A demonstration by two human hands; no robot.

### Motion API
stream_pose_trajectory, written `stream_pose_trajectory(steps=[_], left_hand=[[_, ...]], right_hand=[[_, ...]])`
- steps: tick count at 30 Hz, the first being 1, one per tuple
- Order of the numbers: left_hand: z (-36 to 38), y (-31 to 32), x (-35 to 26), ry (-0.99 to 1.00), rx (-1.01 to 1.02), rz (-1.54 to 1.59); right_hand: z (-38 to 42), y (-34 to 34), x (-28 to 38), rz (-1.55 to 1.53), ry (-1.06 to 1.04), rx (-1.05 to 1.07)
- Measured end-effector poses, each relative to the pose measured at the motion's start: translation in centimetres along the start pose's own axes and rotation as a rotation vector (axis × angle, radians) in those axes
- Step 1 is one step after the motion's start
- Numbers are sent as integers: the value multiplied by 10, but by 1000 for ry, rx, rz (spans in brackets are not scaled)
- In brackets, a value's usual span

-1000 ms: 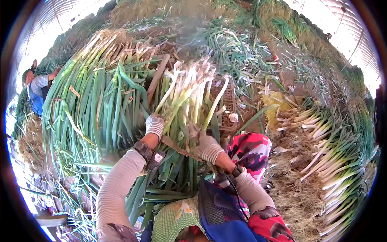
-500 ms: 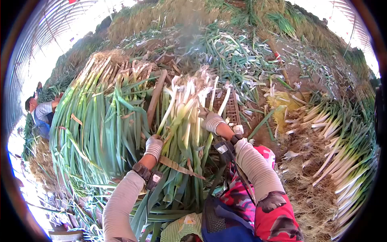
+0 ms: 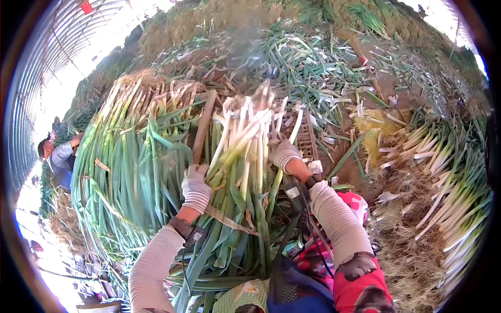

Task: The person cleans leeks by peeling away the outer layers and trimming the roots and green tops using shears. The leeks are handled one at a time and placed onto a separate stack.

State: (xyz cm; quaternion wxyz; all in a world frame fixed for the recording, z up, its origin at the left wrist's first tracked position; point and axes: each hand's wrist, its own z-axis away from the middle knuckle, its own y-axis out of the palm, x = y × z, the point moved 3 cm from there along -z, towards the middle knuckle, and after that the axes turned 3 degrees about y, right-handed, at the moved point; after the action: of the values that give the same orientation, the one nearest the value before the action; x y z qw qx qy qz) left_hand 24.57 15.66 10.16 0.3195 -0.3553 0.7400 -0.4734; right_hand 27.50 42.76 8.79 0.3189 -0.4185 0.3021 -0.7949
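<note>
Left grip: half-curled, against green leaves | Right grip: curled, touching white stalks

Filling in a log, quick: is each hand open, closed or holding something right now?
Left hand: at the middle leeks; open or closed cannot be told.
Right hand: beside their pale stalks; grip cannot be told.

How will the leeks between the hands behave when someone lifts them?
The leeks would probably bend at the leaves, which look long and thin. The white stems look straight, so may be stiffer. Some cross, so they might tangle.
</note>
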Motion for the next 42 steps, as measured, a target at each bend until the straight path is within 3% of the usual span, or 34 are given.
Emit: stream_pose_trajectory(steps=[1, 3, 5, 8, 11, 14, 15, 16, 18, 19, 20, 23, 26, 27, 28, 31, 34, 35, 38, 39, 42], left_hand=[[-5, 7, 3, 48, 95, -28], [-9, 17, -9, -66, 322, -28], [-15, 7, -25, -161, 563, -87], [-17, 4, -18, -228, 593, 141], [-6, -9, -1, -260, 492, 374], [14, -39, 9, -373, 379, 598], [25, -42, 9, -464, 356, 756], [37, -42, 8, -552, 330, 917], [58, -16, 5, -385, 273, 478], [67, -7, -5, -419, 260, 516], [73, -1, -12, -446, 246, 558], [72, -10, -13, -553, 144, 967], [66, -46, -10, -621, -6, 1126], [68, -37, -6, -631, 12, 1153], [75, -21, 2, -645, 34, 1176], [82, 11, 2, -564, 288, 886], [65, 12, -17, -412, 246, 791], [57, 9, -19, -391, 271, 697], [44, 1, -28, -332, 391, 390], [44, 2, -33, -325, 429, 279], [51, -8, -48, -296, 486, 134]], right_hand=[[-10, 3, -5, 21, -56, -39], [-32, 13, -10, 71, -177, -116], [-71, 34, -30, -78, -183, -175], [-74, 40, -30, -85, -234, -196], [-49, 28, -27, -40, -159, -356], [21, 6, 2, -344, -138, -95], [37, 13, 16, -277, -215, 17], [47, 27, 29, -113, -164, 112], [32, 72, 27, 3, -431, 106], [37, 57, 32, 95, -266, 142], [41, 39, 24, -29, -78, 3], [40, 14, -2, -94, -51, -285], [33, 45, 4, -78, -116, 47], [42, 45, 11, 21, -235, 2], [41, 43, 10, -20, -188, -28], [33, 30, 9, -25, -58, -118], [53, 39, 39, -183, -277, 249], [30, 65, 37, 46, -479, 139], [24, 44, 37, -19, -26, -5], [11, 43, 28, 17, -110, -97], [-7, 41, 36, 0, -122, 17]])
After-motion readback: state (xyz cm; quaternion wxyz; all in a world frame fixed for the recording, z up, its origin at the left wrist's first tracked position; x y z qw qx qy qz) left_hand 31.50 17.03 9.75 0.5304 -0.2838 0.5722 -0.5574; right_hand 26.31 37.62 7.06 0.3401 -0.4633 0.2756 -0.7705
